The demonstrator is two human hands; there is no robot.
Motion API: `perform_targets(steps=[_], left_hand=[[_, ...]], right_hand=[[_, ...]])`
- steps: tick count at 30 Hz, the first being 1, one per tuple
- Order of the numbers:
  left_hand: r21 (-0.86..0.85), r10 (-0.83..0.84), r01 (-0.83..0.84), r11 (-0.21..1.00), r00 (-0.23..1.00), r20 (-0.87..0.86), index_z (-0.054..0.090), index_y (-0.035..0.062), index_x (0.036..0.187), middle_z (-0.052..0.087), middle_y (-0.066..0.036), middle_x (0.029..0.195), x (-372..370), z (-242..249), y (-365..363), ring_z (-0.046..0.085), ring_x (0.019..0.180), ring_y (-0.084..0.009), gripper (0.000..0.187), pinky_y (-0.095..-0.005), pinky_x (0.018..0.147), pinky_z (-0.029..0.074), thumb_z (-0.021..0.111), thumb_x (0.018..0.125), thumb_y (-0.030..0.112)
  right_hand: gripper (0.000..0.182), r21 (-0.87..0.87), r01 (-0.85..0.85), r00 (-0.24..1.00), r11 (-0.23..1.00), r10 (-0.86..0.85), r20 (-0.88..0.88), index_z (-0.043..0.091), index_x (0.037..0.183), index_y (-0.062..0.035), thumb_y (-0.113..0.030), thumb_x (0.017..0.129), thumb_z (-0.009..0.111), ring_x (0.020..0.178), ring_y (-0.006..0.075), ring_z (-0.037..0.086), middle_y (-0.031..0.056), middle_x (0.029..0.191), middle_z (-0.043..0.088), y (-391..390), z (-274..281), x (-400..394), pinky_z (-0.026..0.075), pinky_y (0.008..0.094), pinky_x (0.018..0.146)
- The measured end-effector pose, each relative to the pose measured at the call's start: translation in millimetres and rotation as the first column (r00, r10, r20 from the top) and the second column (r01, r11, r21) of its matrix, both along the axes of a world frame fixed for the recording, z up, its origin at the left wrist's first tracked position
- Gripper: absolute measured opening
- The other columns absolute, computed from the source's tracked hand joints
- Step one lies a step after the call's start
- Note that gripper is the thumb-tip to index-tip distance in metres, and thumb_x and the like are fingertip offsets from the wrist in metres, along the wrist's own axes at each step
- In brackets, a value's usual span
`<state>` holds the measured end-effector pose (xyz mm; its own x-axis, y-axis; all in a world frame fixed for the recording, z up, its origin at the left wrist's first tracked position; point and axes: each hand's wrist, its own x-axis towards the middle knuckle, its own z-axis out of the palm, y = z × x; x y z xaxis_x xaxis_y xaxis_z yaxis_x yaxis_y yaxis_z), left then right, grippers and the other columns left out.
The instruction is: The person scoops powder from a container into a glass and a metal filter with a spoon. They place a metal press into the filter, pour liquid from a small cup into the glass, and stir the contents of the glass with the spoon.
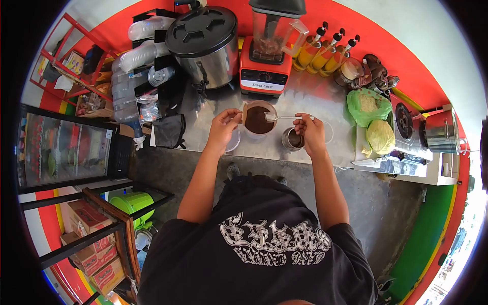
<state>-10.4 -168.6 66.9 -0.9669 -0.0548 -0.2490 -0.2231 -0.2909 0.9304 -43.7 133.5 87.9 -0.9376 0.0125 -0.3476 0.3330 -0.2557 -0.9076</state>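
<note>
A clear plastic tub (275, 109) of dark brown powder (258, 122) stands on the metal counter. My left hand (223, 126) pinches the tub's left side, where a tan strip shows along the rim. My right hand (311, 131) is closed around the thin handle of a long spoon (284, 118). The spoon's head rests over the powder at the tub's right side. Just below and left of my right hand sits a small metal cup (287, 146) with dark powder in it. Near my left wrist lies a pale round lid (234, 140).
Behind the tub stand a red blender (262, 66), a large steel pot with a black lid (203, 46) and several pump bottles (306, 53). Right, a cabbage (380, 136) sits beside a stove (405, 121). Left are stacked plastic cups (137, 56) and a glass-door fridge (66, 147).
</note>
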Motion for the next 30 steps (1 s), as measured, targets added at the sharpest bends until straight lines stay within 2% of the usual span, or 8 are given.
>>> perform_targets(steps=[4, 6, 9, 16, 21, 23, 25, 30], left_hand=[[-0.053, -0.028, 0.027, 0.998, 1.000, -0.011, 0.072, 0.0071, 0.120, 0.075, 0.001, 0.107, 1.2, 11.3, 16.9, 0.068, 0.099, -0.0087, 0.022, -0.0266, 0.087, 0.047, 0.075, 0.103, 0.021], [-0.010, -0.062, 0.061, 0.998, 0.993, -0.096, 0.071, 0.0058, 0.122, 0.074, 0.000, 0.109, 2.8, 16.0, 30.0, 0.066, 0.101, -0.0081, 0.023, -0.0271, 0.090, 0.049, 0.073, 0.104, 0.019], [-0.049, -0.090, 0.084, 0.995, 0.989, -0.122, 0.072, 0.0036, 0.121, 0.073, -0.001, 0.109, 2.7, 17.3, 50.5, 0.066, 0.103, -0.0089, 0.021, -0.0282, 0.095, 0.050, 0.073, 0.104, 0.016], [-0.190, -0.147, 0.134, 0.972, 0.987, -0.056, 0.074, 0.0021, 0.114, 0.073, 0.000, 0.105, 5.6, 20.5, 90.4, 0.066, 0.100, -0.0081, 0.015, -0.0262, 0.092, 0.050, 0.072, 0.104, 0.013], [-0.321, -0.159, 0.118, 0.940, 0.982, -0.105, 0.074, 0.0009, 0.113, 0.073, 0.001, 0.103, 11.0, 22.6, 99.0, 0.065, 0.095, -0.0071, 0.016, -0.0254, 0.087, 0.051, 0.073, 0.103, 0.013], [-0.314, -0.141, 0.103, 0.944, 0.985, -0.102, 0.074, 0.0007, 0.114, 0.073, 0.001, 0.102, 12.6, 23.0, 98.6, 0.065, 0.095, -0.0072, 0.016, -0.0254, 0.086, 0.051, 0.073, 0.103, 0.013], [-0.308, -0.125, 0.088, 0.947, 0.987, -0.103, 0.074, 0.0004, 0.114, 0.073, 0.000, 0.101, 13.7, 23.7, 97.6, 0.066, 0.094, -0.0074, 0.017, -0.0255, 0.086, 0.052, 0.074, 0.102, 0.013], [-0.294, -0.056, 0.024, 0.955, 0.993, -0.101, 0.074, -0.0005, 0.115, 0.074, -0.001, 0.101, 18.4, 22.7, 92.8, 0.068, 0.094, -0.0086, 0.018, -0.0262, 0.087, 0.054, 0.074, 0.102, 0.013]], right_hand=[[0.027, -0.078, 0.030, 1.000, 0.996, -0.031, -0.005, 0.069, 0.117, 0.0051, -0.017, 0.112, 0.053, 0.073, 0.0140, 0.062, 0.0112, 0.092, 0.071, 29.6, 5.6, 7.4, 0.051, 0.0275, 0.068], [0.027, -0.071, 0.060, 0.998, 0.996, -0.062, -0.030, 0.068, 0.116, 0.0053, -0.017, 0.112, 0.053, 0.072, 0.0141, 0.062, 0.0115, 0.091, 0.071, 47.8, 12.5, 15.1, 0.051, 0.0278, 0.067], [0.028, -0.043, 0.104, 0.992, 0.994, -0.107, -0.066, 0.069, 0.114, 0.0048, -0.018, 0.113, 0.052, 0.071, 0.0138, 0.062, 0.0106, 0.089, 0.071, 75.6, 22.9, 30.0, 0.050, 0.0277, 0.065], [0.028, 0.176, 0.127, 0.987, 0.976, -0.106, -0.121, 0.071, 0.112, 0.0039, -0.018, 0.114, 0.052, 0.068, 0.0125, 0.061, 0.0087, 0.084, 0.071, 108.0, 32.1, 56.5, 0.049, 0.0274, 0.063], [0.029, 0.322, 0.054, 0.984, 0.945, 0.003, -0.176, 0.071, 0.111, 0.0049, -0.018, 0.113, 0.053, 0.066, 0.0107, 0.061, 0.0079, 0.083, 0.071, 95.5, 25.3, 59.1, 0.050, 0.0264, 0.062], [0.028, 0.347, 0.053, 0.979, 0.936, 0.019, -0.201, 0.072, 0.111, 0.0052, -0.017, 0.112, 0.055, 0.066, 0.0098, 0.062, 0.0069, 0.083, 0.072, 88.9, 19.4, 59.1, 0.050, 0.0263, 0.061], [0.027, 0.511, 0.041, 0.962, 0.859, 0.103, -0.251, 0.073, 0.111, 0.0060, -0.015, 0.111, 0.057, 0.066, 0.0089, 0.062, 0.0065, 0.082, 0.072, 78.4, 24.3, 60.7, 0.050, 0.0268, 0.060], [0.025, 0.683, 0.002, 0.906, 0.730, 0.288, -0.311, 0.072, 0.116, 0.0063, -0.015, 0.110, 0.059, 0.067, 0.0116, 0.062, 0.0096, 0.085, 0.073, 69.1, 25.6, 65.4, 0.052, 0.0297, 0.063]])
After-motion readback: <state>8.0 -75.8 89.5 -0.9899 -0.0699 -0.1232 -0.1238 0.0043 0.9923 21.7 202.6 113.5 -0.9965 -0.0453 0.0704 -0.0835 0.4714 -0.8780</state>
